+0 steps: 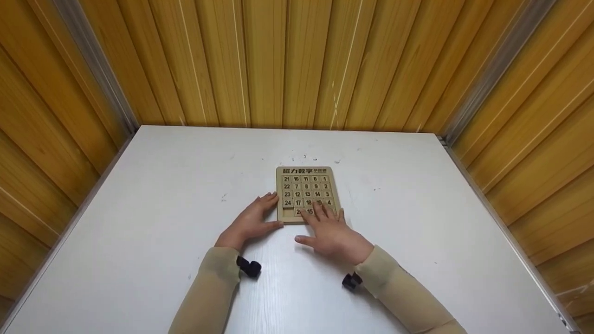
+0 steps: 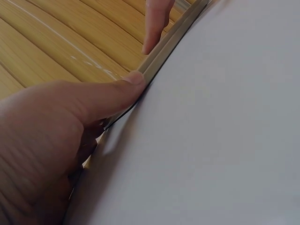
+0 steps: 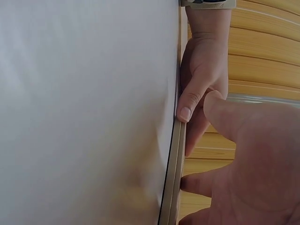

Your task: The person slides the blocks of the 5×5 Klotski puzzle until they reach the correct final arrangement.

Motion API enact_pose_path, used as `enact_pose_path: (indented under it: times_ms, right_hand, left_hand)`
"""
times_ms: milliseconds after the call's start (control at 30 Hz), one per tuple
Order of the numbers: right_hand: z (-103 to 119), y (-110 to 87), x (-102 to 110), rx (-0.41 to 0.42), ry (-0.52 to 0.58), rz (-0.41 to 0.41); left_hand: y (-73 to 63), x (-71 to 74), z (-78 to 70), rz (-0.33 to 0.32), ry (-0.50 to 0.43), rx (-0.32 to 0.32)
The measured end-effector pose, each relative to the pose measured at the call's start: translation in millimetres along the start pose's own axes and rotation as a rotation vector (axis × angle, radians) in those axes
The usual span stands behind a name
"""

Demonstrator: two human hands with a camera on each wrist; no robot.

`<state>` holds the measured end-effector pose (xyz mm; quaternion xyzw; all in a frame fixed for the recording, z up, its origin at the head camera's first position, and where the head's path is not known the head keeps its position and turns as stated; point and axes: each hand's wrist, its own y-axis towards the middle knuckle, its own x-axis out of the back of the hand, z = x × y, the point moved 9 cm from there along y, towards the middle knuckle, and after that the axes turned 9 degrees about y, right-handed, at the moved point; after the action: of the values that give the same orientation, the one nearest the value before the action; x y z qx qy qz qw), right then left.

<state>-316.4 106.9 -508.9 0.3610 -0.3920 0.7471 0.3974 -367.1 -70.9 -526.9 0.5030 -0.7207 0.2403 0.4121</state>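
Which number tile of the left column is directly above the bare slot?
Tile 24, the lowest in that column: the bare slot lies below it, while tiles 21, 22 and 23 each have another tile beneath.

My white table (image 1: 209, 160) spans the lower frame; flat on it, just below centre, lies my number-tile board (image 1: 306, 190).

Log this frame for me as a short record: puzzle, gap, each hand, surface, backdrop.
puzzle: wooden number puzzle, lying flat, numbered tiles face up
gap: near-left corner of the tile grid
left hand: touches the puzzle's left edge and near-left corner
right hand: fingers spread over lower-right tiles, thumb off the puzzle
surface: white table
backdrop: yellow wood-look walls
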Motion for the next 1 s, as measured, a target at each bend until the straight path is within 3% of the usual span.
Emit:
enact_pose_path:
  times_ms: [233, 667, 1000]
  right_hand:
    - [5.2, 3.6, 6.0, 0.020, 0.036, -0.030]
    - [12.9, 34.7, 8.4, 0.058, 0.043, -0.031]
    - [12.9, 37.7, 5.0, 0.072, -0.004, -0.023]
  left_hand:
    - [0.1, 1.3, -0.6, -0.020, 0.068, -0.023]
    - [-0.7, 2.0, -0.1, -0.031, 0.058, -0.023]
    - [-1.7, 3.0, -0.7, -0.030, 0.049, -0.019]
